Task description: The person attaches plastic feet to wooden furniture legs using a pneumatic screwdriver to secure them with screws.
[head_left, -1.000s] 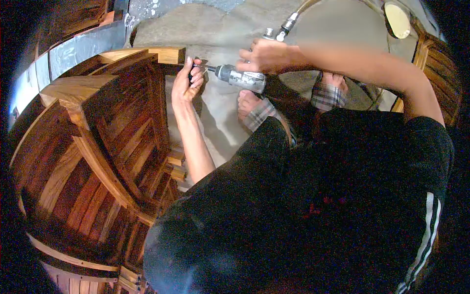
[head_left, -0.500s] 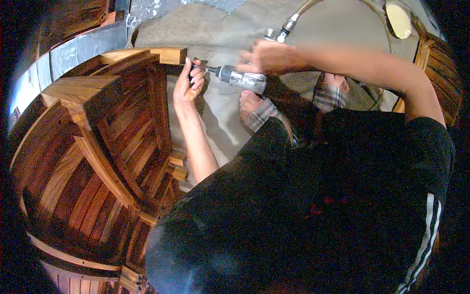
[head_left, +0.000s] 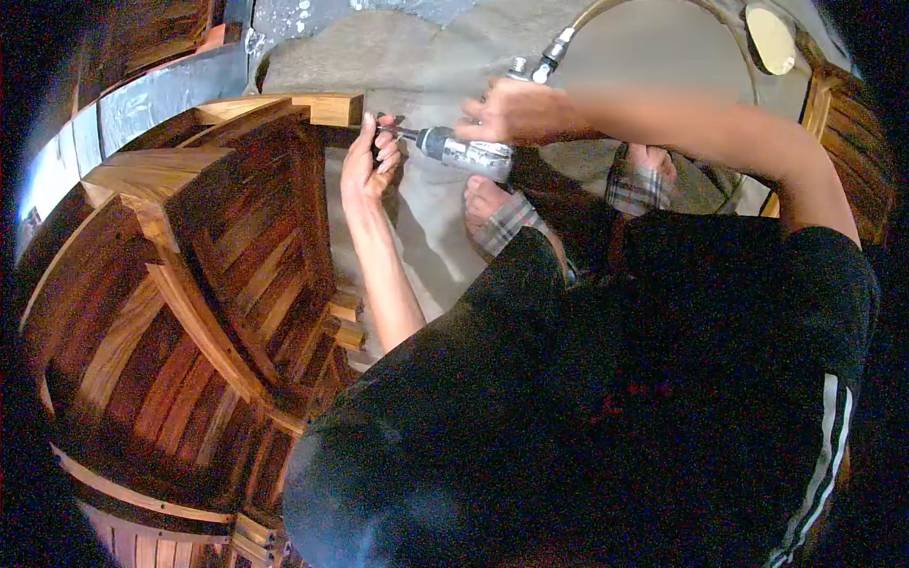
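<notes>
My right hand point(head_left: 525, 109) is wrapped round the grip of a silver air screwdriver point(head_left: 476, 156), whose nose points left. At its rear the air hose fitting point(head_left: 559, 47) shows. From the nose a thin dark bit point(head_left: 407, 133) runs to my left hand point(head_left: 371, 156), whose fingers are curled about its tip; a screw there, if any, is too small to make out. Just beyond those fingers is the pale end of a wooden leg point(head_left: 336, 109), part of a slatted wooden furniture piece point(head_left: 218, 256) lying on its side.
My bare feet point(head_left: 486, 199) and plaid trouser cuffs stand on the grey floor point(head_left: 407, 57) below the tool. The hose point(head_left: 606, 8) loops away at the top. A cream oval object point(head_left: 771, 41) lies at upper right, with more slatted wood point(head_left: 857, 142) along the right edge.
Both hands and the screwdriver stay nearly in place. My left hand has shifted very slightly right, and the view has moved a little.
</notes>
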Tool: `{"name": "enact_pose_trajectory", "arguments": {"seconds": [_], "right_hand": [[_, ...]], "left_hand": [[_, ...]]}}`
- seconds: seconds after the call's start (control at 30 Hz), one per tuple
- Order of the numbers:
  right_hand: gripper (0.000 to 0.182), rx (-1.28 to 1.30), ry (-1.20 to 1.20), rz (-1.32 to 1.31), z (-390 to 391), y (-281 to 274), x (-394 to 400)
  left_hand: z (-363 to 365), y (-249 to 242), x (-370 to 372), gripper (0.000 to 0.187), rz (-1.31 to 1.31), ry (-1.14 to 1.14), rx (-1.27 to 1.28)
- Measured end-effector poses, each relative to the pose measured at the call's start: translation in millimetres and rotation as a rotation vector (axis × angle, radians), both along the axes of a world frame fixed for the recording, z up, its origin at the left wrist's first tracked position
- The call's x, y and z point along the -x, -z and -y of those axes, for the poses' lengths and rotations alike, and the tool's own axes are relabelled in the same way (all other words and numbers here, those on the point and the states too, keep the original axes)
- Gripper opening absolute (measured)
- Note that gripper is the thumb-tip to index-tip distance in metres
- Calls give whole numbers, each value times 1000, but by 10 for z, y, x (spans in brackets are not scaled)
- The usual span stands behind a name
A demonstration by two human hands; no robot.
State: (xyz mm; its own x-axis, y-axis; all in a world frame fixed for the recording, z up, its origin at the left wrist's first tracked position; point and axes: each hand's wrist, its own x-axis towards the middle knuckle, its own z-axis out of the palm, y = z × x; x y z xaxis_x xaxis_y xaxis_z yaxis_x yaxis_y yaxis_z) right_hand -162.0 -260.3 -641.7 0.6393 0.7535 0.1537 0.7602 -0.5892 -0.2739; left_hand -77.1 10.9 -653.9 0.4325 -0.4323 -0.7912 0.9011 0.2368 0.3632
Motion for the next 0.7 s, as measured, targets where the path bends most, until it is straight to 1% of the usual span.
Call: {"name": "enact_pose_trajectory", "arguments": {"seconds": [0.1, 0.27, 0.4, 0.47, 0.6, 0.7], "right_hand": [[21, -42, 6, 43, 1, 31, 10], [19, -73, 6, 65, -7, 68, 11], [20, -71, 14, 36, -9, 32, 12], [21, -95, 20, 72, -14, 42, 12], [22, -81, -2, 88, -27, 87, -13], [22, -58, 7, 85, -36, 125, -1]], "left_hand": [[-2, -24, -18, 35, 19, 42, -13], [17, -58, -22, 33, 39, 40, -60], [47, -90, -27, 32, 46, 42, -62], [43, -75, -38, 32, 26, 36, -35], [45, -78, -34, 32, 17, 62, -32], [53, -46, -26, 32, -20, 49, 22]]}}
